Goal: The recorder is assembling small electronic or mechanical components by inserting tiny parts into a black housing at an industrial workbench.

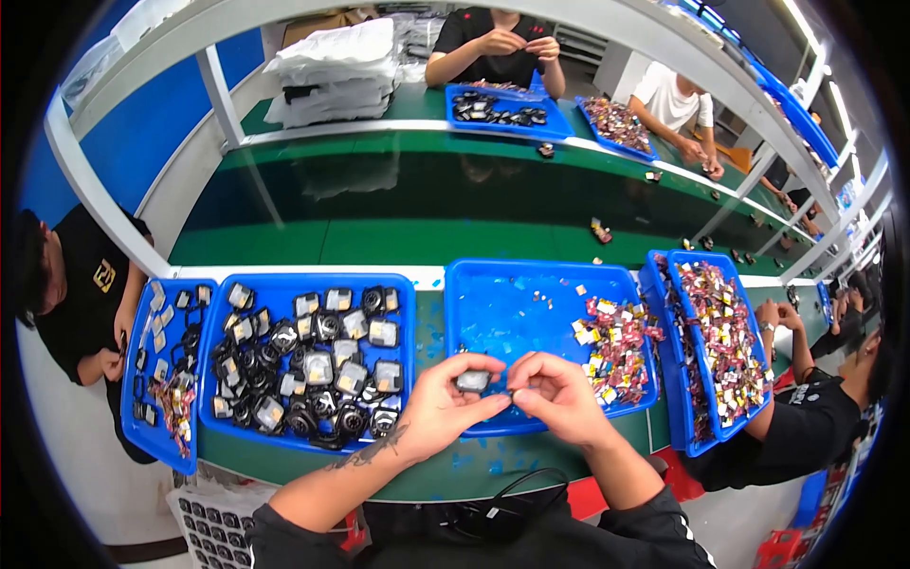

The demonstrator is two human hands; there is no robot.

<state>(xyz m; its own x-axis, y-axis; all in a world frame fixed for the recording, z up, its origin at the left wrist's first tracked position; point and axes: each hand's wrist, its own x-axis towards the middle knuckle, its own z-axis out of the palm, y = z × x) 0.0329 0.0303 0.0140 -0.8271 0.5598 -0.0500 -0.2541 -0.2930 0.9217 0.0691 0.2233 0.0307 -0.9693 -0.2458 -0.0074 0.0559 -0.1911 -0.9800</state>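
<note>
My left hand (444,408) pinches a small square grey part (472,381) between thumb and fingers, over the near edge of the middle blue tray (512,303). My right hand (555,394) sits right beside it, fingers curled and touching the part's right side; whatever small piece it holds is hidden. The left blue tray (403,313) in front of my left hand is full of similar grey squares with coiled black cables (313,365).
A heap of small colourful wrapped pieces (616,341) lies at the right of the middle tray, and more fill the right-hand blue tray (720,332). A green conveyor belt (427,199) runs beyond. People work at left (81,294), right (815,417) and across the belt (498,43).
</note>
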